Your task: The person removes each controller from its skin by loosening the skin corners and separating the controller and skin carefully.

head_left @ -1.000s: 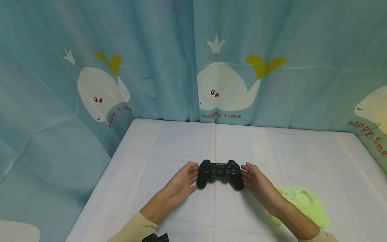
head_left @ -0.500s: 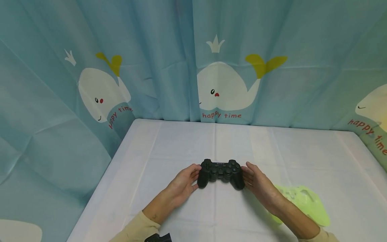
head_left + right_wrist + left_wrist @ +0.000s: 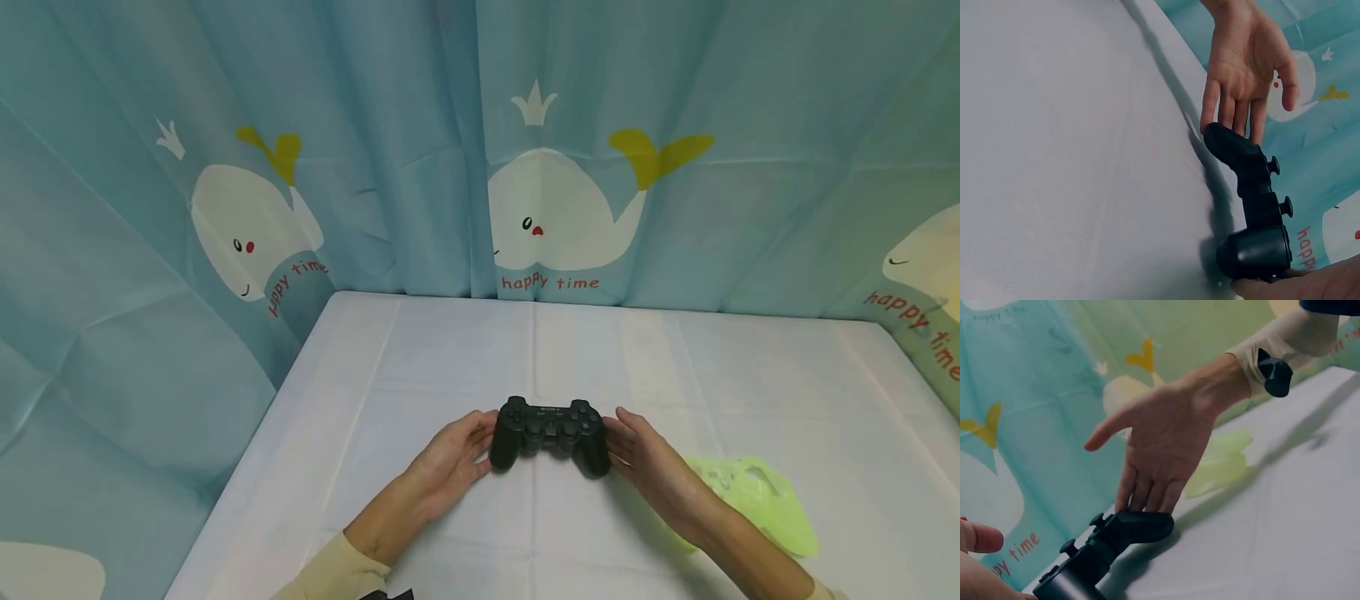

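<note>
A black game controller with two thumbsticks is held between my two hands, its face toward the head camera. My left hand touches the left grip with nearly straight fingers, palm facing inward. On the other side my right hand supports the right grip on extended fingertips, thumb raised and apart. Both wrist views show the controller close over the white cloth, with a shadow beneath. In the left wrist view the right hand's fingers reach down straight behind the grip.
A light green, controller-shaped piece lies on the white table under the right forearm, which partly covers it. Blue curtains with whale prints stand behind the table and at its left side. A black device is strapped at the right wrist.
The controller and both hands have shifted very slightly to the right and nearer, with its right end dipping a little. The hands keep the same pose.
</note>
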`<state>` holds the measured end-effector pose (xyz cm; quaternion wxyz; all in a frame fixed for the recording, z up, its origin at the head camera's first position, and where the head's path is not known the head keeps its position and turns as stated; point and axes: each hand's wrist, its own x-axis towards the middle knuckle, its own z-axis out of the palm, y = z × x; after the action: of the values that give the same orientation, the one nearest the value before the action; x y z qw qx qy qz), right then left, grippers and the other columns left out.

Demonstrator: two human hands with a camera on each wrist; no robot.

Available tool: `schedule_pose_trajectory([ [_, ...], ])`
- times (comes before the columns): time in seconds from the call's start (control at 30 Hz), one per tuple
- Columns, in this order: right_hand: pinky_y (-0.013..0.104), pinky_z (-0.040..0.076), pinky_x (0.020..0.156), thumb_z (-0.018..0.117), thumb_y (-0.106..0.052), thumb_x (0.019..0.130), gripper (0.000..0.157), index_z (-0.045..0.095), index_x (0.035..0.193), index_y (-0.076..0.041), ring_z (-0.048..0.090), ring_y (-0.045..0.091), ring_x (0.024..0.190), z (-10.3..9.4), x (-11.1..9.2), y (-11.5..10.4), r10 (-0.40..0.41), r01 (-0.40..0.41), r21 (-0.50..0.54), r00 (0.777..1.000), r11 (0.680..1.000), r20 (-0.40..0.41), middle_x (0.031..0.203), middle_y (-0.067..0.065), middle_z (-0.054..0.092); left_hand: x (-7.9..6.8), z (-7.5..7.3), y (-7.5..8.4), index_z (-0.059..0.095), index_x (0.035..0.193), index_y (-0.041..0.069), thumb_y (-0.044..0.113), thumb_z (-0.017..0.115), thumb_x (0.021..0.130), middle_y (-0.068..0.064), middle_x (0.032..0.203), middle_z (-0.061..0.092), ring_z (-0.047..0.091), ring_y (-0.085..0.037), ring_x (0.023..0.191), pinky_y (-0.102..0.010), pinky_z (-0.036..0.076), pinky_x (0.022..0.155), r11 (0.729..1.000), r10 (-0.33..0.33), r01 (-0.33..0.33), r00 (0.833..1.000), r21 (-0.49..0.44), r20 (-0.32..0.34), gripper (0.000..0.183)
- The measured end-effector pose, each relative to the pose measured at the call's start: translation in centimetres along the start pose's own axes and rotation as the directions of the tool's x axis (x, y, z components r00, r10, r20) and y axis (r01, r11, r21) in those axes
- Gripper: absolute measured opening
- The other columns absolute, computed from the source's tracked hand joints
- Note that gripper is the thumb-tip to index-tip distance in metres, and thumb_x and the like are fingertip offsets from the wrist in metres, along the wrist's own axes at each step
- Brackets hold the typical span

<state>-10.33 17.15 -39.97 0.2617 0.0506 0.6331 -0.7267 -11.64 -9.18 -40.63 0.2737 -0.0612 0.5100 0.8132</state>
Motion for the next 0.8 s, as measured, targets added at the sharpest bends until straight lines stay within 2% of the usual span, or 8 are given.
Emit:
schedule_pose_trajectory([
  [0.33, 0.041, 0.015, 0.104, 0.035, -0.050, 0.094, 0.072, 0.019, 0.139, 0.004, 0.017, 0.029, 0.132, 0.8, -1.4, 0.3, -0.017, 0.016, -0.049, 1.000, 0.999, -0.021, 0.144, 0.018, 0.021, -1.3, 0.2, -0.2, 0.025, 0.136, -0.008, 0.020, 0.047, 0.090, -0.019, 0.142, 0.024, 0.016, -0.030, 0.132, -0.052, 0.012, 0.101, 1.000, -0.018, 0.018, 1.000, -0.005, 0.001, 0.058],
  [0.57, 0.042, 0.019, 0.102, 0.039, -0.052, 0.091, 0.075, 0.024, 0.137, 0.005, 0.021, 0.031, 0.131, 1.8, -2.3, 1.0, 0.037, -0.042, -0.065, 0.996, 0.997, -0.083, 0.142, 0.020, 0.025, -2.8, 0.0, -0.9, 0.030, 0.136, -0.005, 0.023, 0.048, 0.089, -0.015, 0.141, 0.029, 0.019, -0.030, 0.131, -0.051, 0.015, 0.101, 0.998, -0.060, 0.060, 0.998, 0.028, -0.015, 0.057],
  [0.8, 0.046, 0.019, 0.102, 0.034, -0.056, 0.090, 0.080, 0.023, 0.137, 0.008, 0.019, 0.036, 0.130, 2.6, -3.0, 2.2, 0.065, -0.076, -0.089, 0.990, 0.993, -0.126, 0.141, 0.027, 0.023, -3.9, -0.2, -1.7, 0.030, 0.136, -0.005, 0.025, 0.048, 0.089, -0.017, 0.141, 0.028, 0.020, -0.033, 0.131, -0.054, 0.015, 0.100, 0.995, -0.080, 0.081, 0.997, 0.064, -0.020, 0.058],
])
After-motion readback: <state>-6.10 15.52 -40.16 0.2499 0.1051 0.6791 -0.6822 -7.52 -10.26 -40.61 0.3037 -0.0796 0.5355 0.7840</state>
